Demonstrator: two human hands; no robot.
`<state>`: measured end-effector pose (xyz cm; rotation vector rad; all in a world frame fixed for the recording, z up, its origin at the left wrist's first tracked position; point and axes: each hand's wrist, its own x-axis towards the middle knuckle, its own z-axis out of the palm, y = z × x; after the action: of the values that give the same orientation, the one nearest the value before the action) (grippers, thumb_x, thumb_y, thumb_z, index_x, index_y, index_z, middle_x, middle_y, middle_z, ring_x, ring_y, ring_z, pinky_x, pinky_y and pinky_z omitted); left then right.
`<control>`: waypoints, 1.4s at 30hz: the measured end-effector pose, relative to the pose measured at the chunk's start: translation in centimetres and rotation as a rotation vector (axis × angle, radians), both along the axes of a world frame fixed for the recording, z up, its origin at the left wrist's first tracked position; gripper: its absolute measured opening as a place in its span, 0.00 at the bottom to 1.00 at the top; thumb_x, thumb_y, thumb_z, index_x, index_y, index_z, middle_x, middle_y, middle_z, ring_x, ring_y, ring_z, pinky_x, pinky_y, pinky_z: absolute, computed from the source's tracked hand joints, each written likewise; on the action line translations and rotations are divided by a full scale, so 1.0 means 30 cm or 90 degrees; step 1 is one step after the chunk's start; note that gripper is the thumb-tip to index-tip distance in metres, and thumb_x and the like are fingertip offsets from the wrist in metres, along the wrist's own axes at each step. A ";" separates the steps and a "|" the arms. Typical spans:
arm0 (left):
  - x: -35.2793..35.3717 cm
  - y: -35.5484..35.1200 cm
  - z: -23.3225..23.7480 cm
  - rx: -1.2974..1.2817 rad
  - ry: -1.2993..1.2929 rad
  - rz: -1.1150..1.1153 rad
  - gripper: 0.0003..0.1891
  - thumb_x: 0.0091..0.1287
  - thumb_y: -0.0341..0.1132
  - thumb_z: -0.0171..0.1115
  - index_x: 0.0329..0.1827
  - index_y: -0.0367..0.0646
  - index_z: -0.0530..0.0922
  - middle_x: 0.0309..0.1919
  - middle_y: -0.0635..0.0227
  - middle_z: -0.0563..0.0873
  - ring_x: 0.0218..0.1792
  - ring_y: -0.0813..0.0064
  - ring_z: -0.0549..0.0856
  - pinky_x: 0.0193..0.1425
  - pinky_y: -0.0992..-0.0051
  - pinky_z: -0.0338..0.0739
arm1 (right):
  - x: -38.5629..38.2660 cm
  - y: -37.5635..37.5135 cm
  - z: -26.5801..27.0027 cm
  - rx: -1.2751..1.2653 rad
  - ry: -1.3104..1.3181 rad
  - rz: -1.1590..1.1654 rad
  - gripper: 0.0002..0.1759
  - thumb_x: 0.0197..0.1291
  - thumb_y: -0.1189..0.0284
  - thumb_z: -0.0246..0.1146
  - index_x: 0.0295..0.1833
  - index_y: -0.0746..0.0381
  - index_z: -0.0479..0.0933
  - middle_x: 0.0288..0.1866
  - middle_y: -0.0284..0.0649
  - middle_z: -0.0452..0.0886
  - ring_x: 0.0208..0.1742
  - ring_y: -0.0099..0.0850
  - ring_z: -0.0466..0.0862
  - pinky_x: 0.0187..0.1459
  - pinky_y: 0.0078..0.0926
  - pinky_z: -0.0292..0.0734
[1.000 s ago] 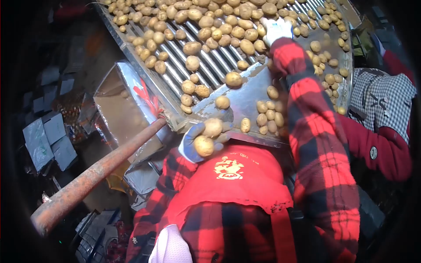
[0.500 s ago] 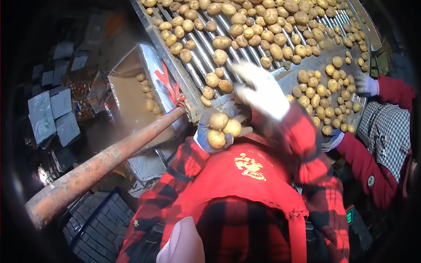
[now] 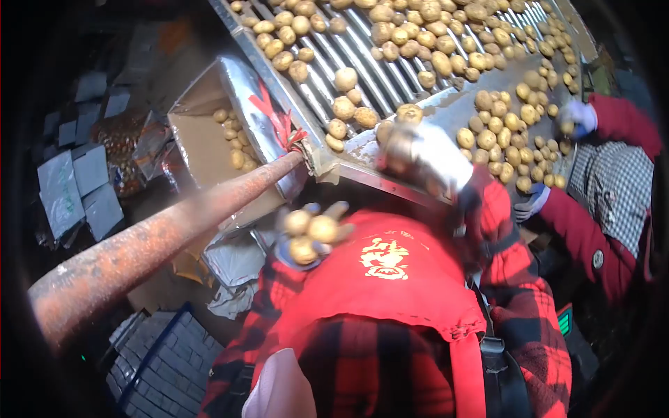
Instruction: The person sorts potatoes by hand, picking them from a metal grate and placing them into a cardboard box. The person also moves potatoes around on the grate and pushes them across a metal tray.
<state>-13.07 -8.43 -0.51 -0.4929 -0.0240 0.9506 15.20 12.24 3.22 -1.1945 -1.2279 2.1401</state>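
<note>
My gloved left hand (image 3: 312, 235) is palm up in front of the red apron, its fingers curled round several potatoes (image 3: 302, 250). My right hand (image 3: 433, 161), in a white glove, is over the metal ledge at the near edge of the roller table (image 3: 334, 76). Motion smears its fingers, and brownish round shapes beside them cannot be made out clearly. Loose potatoes (image 3: 343, 107) lie on the rollers just beyond the ledge.
A rusty pole (image 3: 160, 240) slants across the left side, near an open carton (image 3: 195, 143) with potatoes inside. At the right, a co-worker's gloved hands (image 3: 580, 117) are beside a potato pile (image 3: 512, 132). Stacked boxes (image 3: 164, 362) stand at the lower left.
My left hand has moved left and down with its potatoes. My right hand has moved slightly right and down toward the table's near edge. The co-worker's upper hand has shifted a little.
</note>
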 end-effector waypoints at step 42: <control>0.049 0.182 -0.072 0.036 0.232 -0.119 0.40 0.67 0.40 0.66 0.83 0.60 0.59 0.73 0.51 0.69 0.71 0.53 0.73 0.51 0.65 0.84 | -0.191 -0.363 0.081 0.721 -0.305 -0.051 0.15 0.58 0.68 0.63 0.49 0.59 0.82 0.38 0.42 0.82 0.42 0.46 0.83 0.45 0.48 0.76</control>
<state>-11.59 -2.96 -2.67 -0.2595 0.3182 0.8424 9.48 1.36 5.65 -1.1344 -2.0866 0.7569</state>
